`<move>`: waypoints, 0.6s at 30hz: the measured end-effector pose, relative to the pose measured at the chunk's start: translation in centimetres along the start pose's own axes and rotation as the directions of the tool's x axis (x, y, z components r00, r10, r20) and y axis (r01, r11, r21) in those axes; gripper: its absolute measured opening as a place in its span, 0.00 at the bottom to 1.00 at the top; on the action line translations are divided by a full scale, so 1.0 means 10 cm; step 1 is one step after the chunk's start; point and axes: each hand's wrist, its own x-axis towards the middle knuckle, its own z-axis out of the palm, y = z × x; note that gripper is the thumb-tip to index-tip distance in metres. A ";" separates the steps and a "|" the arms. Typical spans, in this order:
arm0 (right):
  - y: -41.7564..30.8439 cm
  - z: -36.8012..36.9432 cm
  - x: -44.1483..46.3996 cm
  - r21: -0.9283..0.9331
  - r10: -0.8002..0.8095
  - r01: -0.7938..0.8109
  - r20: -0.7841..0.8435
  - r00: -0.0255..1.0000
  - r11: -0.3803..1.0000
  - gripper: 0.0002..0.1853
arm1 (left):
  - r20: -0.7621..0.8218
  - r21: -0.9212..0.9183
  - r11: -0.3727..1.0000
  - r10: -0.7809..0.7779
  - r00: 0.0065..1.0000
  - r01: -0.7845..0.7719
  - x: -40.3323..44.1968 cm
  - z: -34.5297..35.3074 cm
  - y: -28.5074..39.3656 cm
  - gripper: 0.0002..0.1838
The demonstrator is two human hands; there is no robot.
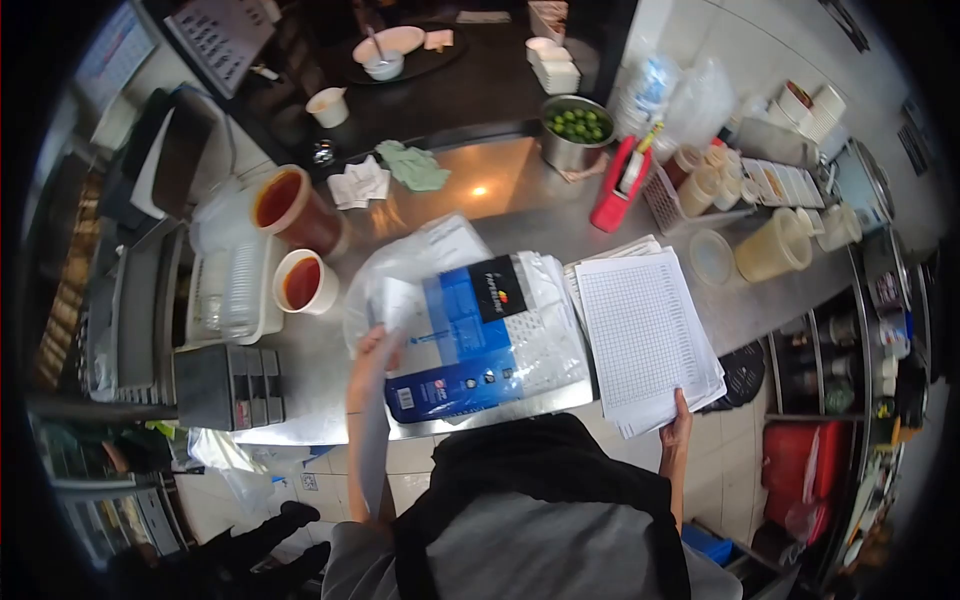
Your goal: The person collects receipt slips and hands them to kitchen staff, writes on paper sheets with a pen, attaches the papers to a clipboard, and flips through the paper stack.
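On the steel counter lies a clear plastic pack with a blue and black label (pixel 450 390), filled with white paper. My left hand (pixel 375 350) is closed on a sheet of paper (pixel 373 440) that hangs edge-on in front of the wrist, at the pack's left side. To the right of the pack rests a stack of printed grid sheets (pixel 640 330). My right hand (pixel 680 425) grips the lower right corner of this stack, thumb on top and the other fingers hidden underneath.
Red sauce stands in a large tub (pixel 297 215) and a cup (pixel 304 282) at the left, near black drawers (pixel 222 385). Behind are a green cloth (pixel 413 166), a pot of green fruit (pixel 577 125), a red tape dispenser (pixel 618 190) and a beige tub (pixel 773 247).
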 end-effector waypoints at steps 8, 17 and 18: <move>-0.09 0.46 0.09 -0.701 -0.497 0.313 -0.068 0.865 0.640 0.41 | 0.173 0.588 0.760 0.214 0.961 -0.276 0.50 0.38 -0.40 0.12; -0.43 2.25 -0.17 -0.391 0.307 0.108 0.840 0.446 0.914 0.43 | 0.461 0.505 0.502 0.531 0.711 -0.702 0.87 0.87 -0.01 0.11; -0.28 2.50 -0.20 -0.440 0.376 0.184 0.877 0.301 0.879 0.46 | 0.401 0.558 0.471 0.568 0.719 -0.683 0.78 0.58 0.13 0.11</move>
